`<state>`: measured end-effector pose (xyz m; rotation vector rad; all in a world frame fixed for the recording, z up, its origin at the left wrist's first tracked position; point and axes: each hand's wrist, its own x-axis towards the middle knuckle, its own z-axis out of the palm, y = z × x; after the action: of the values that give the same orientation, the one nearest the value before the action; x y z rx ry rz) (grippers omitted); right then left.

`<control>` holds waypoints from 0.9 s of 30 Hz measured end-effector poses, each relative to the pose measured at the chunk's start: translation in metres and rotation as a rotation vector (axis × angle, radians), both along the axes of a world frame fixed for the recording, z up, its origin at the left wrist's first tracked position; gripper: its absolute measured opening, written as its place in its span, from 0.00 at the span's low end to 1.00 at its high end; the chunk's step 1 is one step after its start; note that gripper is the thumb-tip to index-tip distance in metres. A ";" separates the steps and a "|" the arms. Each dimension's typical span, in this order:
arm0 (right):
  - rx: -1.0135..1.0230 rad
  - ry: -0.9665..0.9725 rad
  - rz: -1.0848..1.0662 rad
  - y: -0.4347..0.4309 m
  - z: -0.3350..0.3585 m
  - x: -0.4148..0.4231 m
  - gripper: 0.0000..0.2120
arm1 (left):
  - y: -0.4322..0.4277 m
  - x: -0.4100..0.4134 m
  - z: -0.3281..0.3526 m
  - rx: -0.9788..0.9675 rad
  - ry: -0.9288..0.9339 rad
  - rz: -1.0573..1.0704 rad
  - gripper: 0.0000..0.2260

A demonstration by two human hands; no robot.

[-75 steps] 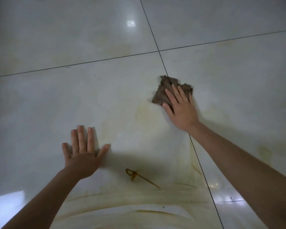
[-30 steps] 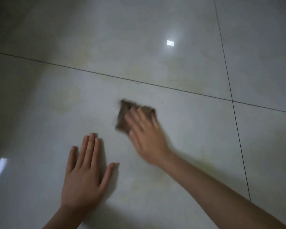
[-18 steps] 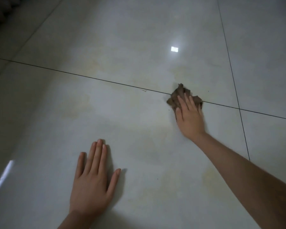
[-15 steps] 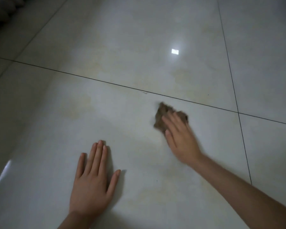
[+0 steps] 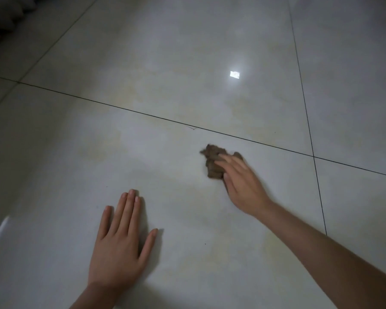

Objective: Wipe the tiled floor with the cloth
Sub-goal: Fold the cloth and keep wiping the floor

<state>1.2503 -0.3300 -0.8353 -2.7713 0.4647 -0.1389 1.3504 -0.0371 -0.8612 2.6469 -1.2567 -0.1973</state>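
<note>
Right grip [image 5: 243,186] flat atop brown cloth [image 5: 212,162]

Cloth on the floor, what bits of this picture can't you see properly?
Head view:
Cloth: its near part is hidden under the right hand, and both are blurred.
Dark shape in the top left corner: cut off by the edge, too dim to name.
Left hand: forearm cut off by the bottom edge.

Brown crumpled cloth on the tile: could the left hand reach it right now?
Probably yes: only bare pale tile lies between the left hand and the brown crumpled cloth, though the right hand presses on it.
</note>
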 end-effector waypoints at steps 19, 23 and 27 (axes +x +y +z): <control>-0.111 0.199 -0.662 -0.051 -0.015 0.031 0.24 | 0.000 0.001 -0.001 -0.008 0.003 -0.007 0.33; -0.158 0.178 -0.584 0.028 -0.019 0.049 0.24 | -0.002 0.002 0.002 0.021 0.006 -0.002 0.32; -0.141 0.144 -0.163 0.128 -0.022 0.033 0.24 | 0.000 0.002 0.005 -0.013 0.024 0.004 0.30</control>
<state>1.2829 -0.2021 -0.8569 -2.8907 0.7448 -0.0090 1.3523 -0.0375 -0.8558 2.6282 -1.2414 -0.2185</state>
